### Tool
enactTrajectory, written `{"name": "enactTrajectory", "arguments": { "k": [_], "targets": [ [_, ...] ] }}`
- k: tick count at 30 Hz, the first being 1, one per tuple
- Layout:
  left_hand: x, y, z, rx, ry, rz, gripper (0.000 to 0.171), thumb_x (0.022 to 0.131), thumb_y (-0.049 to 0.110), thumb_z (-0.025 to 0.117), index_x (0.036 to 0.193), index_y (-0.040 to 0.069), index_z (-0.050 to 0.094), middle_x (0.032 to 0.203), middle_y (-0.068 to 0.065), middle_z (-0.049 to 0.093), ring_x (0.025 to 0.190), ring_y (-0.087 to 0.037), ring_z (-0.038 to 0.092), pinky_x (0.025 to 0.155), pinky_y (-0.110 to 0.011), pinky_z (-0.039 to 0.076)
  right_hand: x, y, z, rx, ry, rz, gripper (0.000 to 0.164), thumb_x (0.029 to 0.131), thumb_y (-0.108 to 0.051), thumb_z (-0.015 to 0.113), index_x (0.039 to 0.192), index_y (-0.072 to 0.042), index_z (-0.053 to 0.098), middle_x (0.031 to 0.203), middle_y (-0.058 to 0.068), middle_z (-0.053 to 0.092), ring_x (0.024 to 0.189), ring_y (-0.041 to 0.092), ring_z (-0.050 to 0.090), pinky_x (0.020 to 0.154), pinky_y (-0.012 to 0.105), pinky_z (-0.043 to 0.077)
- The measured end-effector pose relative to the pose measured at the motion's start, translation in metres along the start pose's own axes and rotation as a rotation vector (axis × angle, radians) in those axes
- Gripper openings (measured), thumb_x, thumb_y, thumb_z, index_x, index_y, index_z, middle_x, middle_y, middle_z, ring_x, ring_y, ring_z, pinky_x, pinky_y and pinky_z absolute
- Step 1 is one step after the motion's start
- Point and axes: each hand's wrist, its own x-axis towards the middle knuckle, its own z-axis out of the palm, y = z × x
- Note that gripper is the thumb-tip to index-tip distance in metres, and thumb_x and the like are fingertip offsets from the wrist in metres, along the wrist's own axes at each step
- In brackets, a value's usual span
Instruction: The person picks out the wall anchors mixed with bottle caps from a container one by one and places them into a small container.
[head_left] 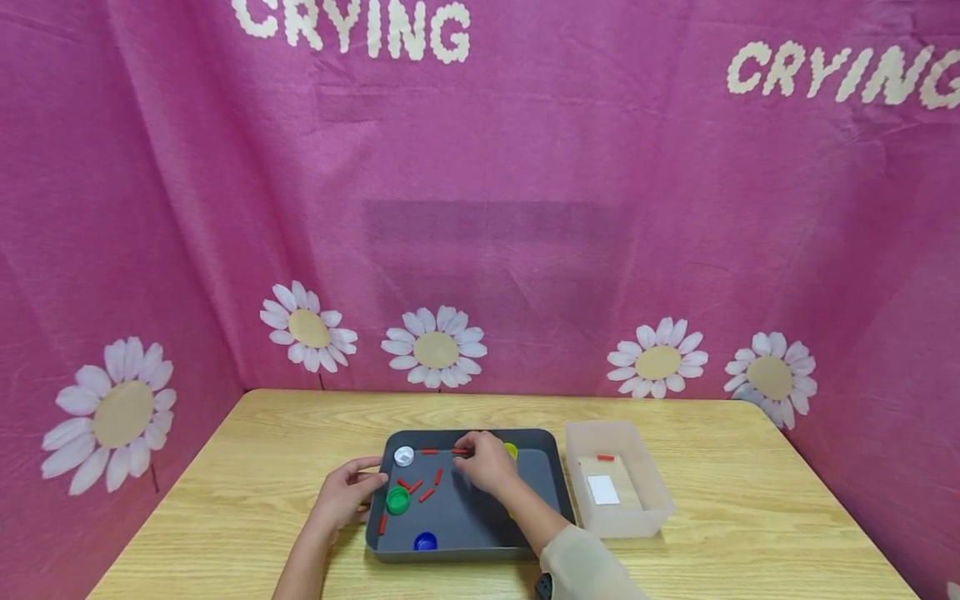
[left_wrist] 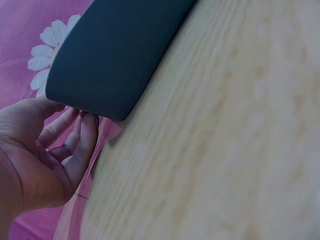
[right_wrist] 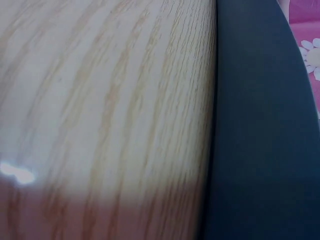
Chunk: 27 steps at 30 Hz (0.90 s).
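Near the dark tray's [head_left: 472, 525] far edge, the right hand [head_left: 487, 464] bends its fingers at a red stick [head_left: 458, 451]; I cannot tell whether they pinch it, and the right wrist view shows tray wall and tabletop [head_left: 750, 508] instead. The left hand [head_left: 345, 498] grips the tray's left edge, its bent fingers plainer from the left wrist. Tabletop stretches leftward; a narrow gap separates tray and translucent bin [head_left: 626, 525].

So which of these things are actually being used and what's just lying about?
Seemingly in use:
dark tray, held by the left hand
red sticks, one apparently pinched by the right hand
round caps, probably
frosted bin with another red stick, probably

Seemingly just about:
white card in the bin
flowered curtain
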Motion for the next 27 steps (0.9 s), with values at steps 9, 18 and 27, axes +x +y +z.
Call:
{"name": "enactTrajectory", "arguments": {
  "k": [9,18,27],
  "targets": [
    [0.001,0.000,0.001,-0.027,0.001,0.000,0.040,0.084,0.010,0.064,0.122,0.000,0.057,0.094,-0.012,0.066,0.068,-0.015,0.061,0.056,-0.032,0.053,0.003,0.002,0.003,-0.066,-0.005,-0.001,0.023,0.081,-0.017,0.070,0.102,-0.010,0.070,0.102,0.007,0.066,0.099,0.025,0.061,0.080,0.042,0.048],
    [0.000,-0.001,0.002,-0.025,0.004,-0.015,0.039,0.085,0.011,0.064,0.122,0.001,0.057,0.095,-0.012,0.065,0.067,-0.015,0.061,0.055,-0.032,0.053,0.003,0.003,0.009,-0.178,0.015,-0.006,0.017,0.079,-0.016,0.070,0.095,-0.009,0.072,0.091,0.006,0.059,0.085,0.022,0.059,0.070,0.038,0.049],
    [0.000,0.000,0.000,-0.019,0.004,-0.015,0.040,0.085,0.012,0.064,0.122,0.001,0.058,0.095,-0.013,0.065,0.069,-0.016,0.061,0.056,-0.033,0.054,0.006,0.003,0.013,-0.217,0.064,0.010,0.005,0.079,-0.016,0.069,0.075,-0.013,0.072,0.083,0.001,0.063,0.073,0.014,0.057,0.056,0.031,0.045]
  ]
}}
